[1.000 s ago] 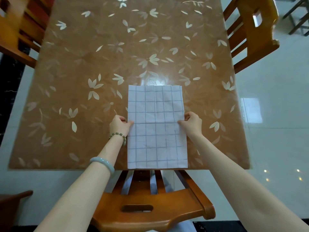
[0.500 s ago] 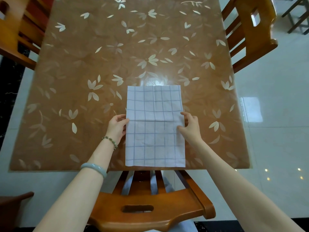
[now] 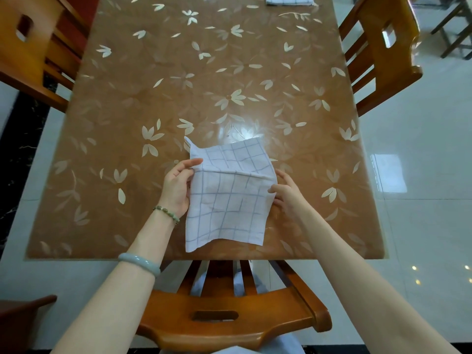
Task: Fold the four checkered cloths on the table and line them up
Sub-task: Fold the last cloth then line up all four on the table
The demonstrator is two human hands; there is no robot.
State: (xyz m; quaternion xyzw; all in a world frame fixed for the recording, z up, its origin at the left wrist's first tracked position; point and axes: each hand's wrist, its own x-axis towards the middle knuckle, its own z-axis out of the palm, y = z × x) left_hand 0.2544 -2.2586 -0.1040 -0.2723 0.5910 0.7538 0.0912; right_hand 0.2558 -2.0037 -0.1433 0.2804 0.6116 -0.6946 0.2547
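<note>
A white checkered cloth (image 3: 227,198) with thin blue lines is lifted off the brown floral table (image 3: 204,80) near its front edge. It bends along a crease across its middle, the far half tilting away. My left hand (image 3: 177,186) pinches its left edge at the crease. My right hand (image 3: 287,192) grips its right edge at the same height. The near half hangs down toward the table edge. Another checkered cloth (image 3: 288,0) lies at the far edge of the table, cut off by the frame.
A wooden chair back (image 3: 229,318) stands right in front of me below the table edge. More wooden chairs stand at the left (image 3: 35,47) and right (image 3: 380,54) sides of the table. Glossy white floor surrounds the table.
The cloth lay flat on the table with my hands at its side edges. Both hands have now gripped the edges and raised it, so it bends at the middle crease.
</note>
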